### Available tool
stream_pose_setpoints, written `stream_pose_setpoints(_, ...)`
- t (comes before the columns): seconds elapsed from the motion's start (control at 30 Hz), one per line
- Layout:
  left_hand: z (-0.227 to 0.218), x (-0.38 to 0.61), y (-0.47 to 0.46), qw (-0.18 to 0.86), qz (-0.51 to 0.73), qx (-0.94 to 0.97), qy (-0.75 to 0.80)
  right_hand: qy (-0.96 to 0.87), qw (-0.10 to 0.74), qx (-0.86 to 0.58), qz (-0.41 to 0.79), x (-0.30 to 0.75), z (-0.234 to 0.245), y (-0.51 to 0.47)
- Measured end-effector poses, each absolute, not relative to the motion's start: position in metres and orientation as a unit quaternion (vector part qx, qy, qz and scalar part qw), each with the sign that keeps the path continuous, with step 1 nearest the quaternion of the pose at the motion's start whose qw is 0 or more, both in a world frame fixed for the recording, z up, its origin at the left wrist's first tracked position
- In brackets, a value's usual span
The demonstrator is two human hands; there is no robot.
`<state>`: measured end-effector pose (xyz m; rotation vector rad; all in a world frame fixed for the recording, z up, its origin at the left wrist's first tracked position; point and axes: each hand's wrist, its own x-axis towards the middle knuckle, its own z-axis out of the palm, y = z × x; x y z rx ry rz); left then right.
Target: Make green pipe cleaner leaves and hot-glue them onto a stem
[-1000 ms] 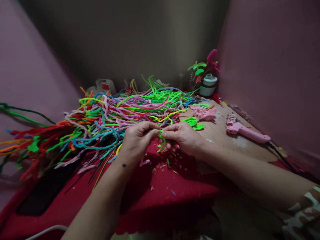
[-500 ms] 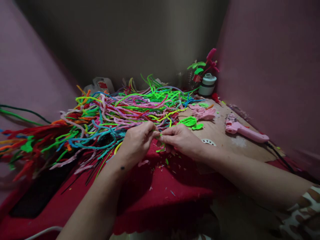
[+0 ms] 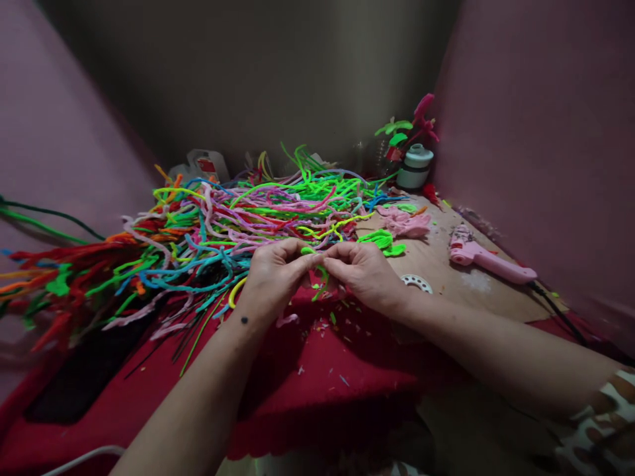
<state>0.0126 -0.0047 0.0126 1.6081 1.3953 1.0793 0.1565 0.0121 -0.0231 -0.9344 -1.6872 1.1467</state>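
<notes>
Between my two hands is a short green pipe cleaner point(image 3: 322, 285), its lower end curling down below my fingertips. My left hand point(image 3: 278, 272) pinches it from the left, thumb and forefinger pressed together. From the right, my right hand point(image 3: 364, 272) grips the same piece, its fingertips touching those of the left. Part of the piece is hidden behind the fingers. A big heap of coloured pipe cleaners point(image 3: 268, 215) lies just beyond my hands. Right of it rest a green looped bundle point(image 3: 380, 242) and a pink bundle point(image 3: 404, 221).
A pink glue gun point(image 3: 489, 260) with a black cord lies on a tan board point(image 3: 441, 264) at the right. Near it are a white perforated disc point(image 3: 415, 284) and a lidded jar point(image 3: 415, 166). A dark flat object point(image 3: 84, 377) lies left on the red cloth point(image 3: 317, 390), which holds scattered clippings.
My fingertips have drawn closer together on the green pipe cleaner, and my left thumb now points to the right. The view has shifted slightly.
</notes>
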Motion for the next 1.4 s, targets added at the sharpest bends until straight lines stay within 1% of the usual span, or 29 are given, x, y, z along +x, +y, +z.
stream_pose_setpoints(0.1, 0.010, 0.014, -0.004, 0.368, 0.416, 0.630, 0.543, -0.727, 0.459, -0.380, 0.341, 0.157, -0.024, 0.012)
stream_pose_setpoints(0.17, 0.010, 0.014, -0.004, 0.371, 0.416, 0.625, 0.546, -0.738, 0.466, -0.376, 0.309, 0.156, -0.025, 0.012)
stream_pose_setpoints(0.33, 0.013, 0.018, -0.007, 0.378, 0.412, 0.600, 0.572, -0.717, 0.464, -0.372, 0.365, 0.155, -0.025, 0.012)
stream_pose_setpoints(0.57, 0.015, 0.016, -0.009, 0.417, 0.386, 0.588, 0.576, -0.648, 0.456, -0.376, 0.481, 0.154, -0.025, 0.014)
stream_pose_setpoints(0.7, 0.012, 0.013, -0.007, 0.486, 0.369, 0.572, 0.548, -0.616, 0.441, -0.378, 0.533, 0.154, -0.021, 0.013)
stream_pose_setpoints(0.8, 0.008, 0.011, -0.004, 0.540, 0.389, 0.555, 0.499, -0.605, 0.428, -0.389, 0.547, 0.154, -0.019, 0.013)
stream_pose_setpoints(0.93, 0.003, 0.011, 0.000, 0.555, 0.396, 0.556, 0.476, -0.590, 0.397, -0.402, 0.576, 0.154, -0.019, 0.014)
stream_pose_setpoints(1.03, 0.003, 0.010, 0.001, 0.543, 0.379, 0.570, 0.487, -0.611, 0.356, -0.430, 0.562, 0.154, -0.017, 0.014)
stream_pose_setpoints(1.23, 0.001, 0.011, 0.001, 0.536, 0.338, 0.588, 0.502, -0.695, 0.297, -0.466, 0.459, 0.153, -0.013, 0.010)
stream_pose_setpoints(1.33, -0.001, 0.011, 0.002, 0.538, 0.341, 0.590, 0.495, -0.707, 0.301, -0.469, 0.435, 0.152, -0.014, 0.008)
stream_pose_setpoints(1.4, -0.001, 0.011, 0.002, 0.532, 0.341, 0.591, 0.500, -0.695, 0.312, -0.470, 0.446, 0.153, -0.016, 0.008)
